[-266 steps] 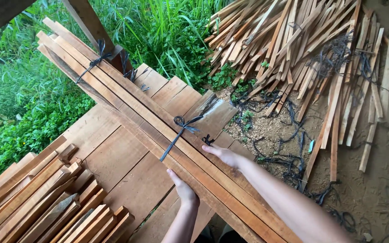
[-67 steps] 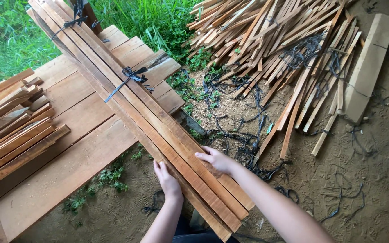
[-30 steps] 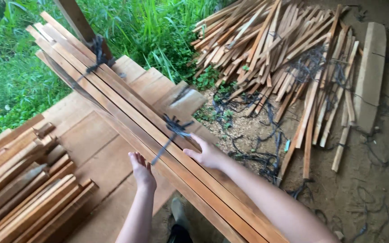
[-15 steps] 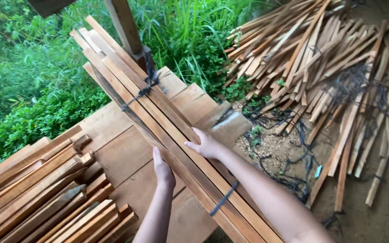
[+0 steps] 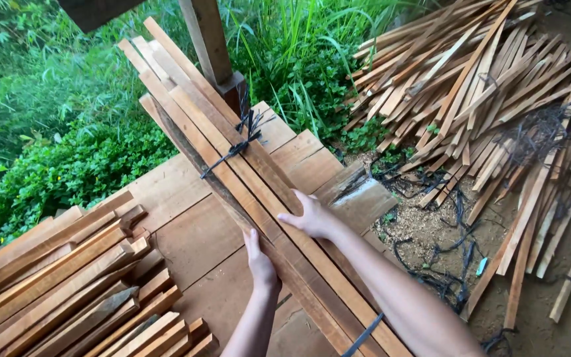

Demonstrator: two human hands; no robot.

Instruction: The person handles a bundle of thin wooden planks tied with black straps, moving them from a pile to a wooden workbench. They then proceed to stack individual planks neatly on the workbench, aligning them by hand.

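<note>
A long bundle of wooden slats (image 5: 232, 165), tied with black cord (image 5: 236, 147), lies slanting across a platform of wide planks (image 5: 186, 231). My left hand (image 5: 259, 261) presses flat against the bundle's left side, fingers together. My right hand (image 5: 312, 217) rests palm down on top of the slats, fingers spread. A second black tie (image 5: 363, 334) wraps the bundle near my right forearm. The far end of the bundle reaches past a wooden post (image 5: 209, 43).
A stack of shorter wooden slats (image 5: 67, 291) lies at the lower left on the platform. A large loose heap of slats (image 5: 497, 99) with tangled black cords (image 5: 444, 264) covers the dirt at right. Green plants (image 5: 54, 132) grow beyond the platform.
The bundle has slid forward, away from me, over the platform toward the post. My hands have moved along it with the push, and the view has shifted.
</note>
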